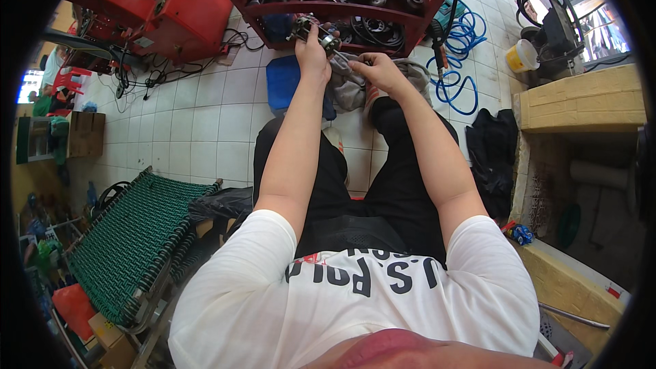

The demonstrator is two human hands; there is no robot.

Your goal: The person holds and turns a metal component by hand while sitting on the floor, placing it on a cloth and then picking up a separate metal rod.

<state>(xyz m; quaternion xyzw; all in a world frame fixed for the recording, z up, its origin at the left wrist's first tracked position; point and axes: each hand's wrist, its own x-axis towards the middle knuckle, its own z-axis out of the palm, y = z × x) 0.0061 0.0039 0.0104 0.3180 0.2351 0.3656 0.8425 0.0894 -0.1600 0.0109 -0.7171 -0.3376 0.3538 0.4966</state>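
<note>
My left hand [311, 56] is closed around a metal mechanical part [326, 40], held in front of the lower level of a red metal shelf cart [328, 8]. My right hand [380, 72], a little lower and to the right, pinches a slim metal tool [345, 57] whose far end reaches to that part; exactly where it meets the part is too small to tell. Below my hands, a grey cloth [346, 93] lies between my legs and the cart, beside a blue plastic tray [279, 82] on the tiled floor.
Red machinery [184, 14] with cables stands upper left, a person [53, 61] behind it. A green woven cot [130, 232] is lower left. Blue hose [465, 89], a bucket [521, 57], black cloth [488, 150] and a yellow ledge [581, 92] are on the right.
</note>
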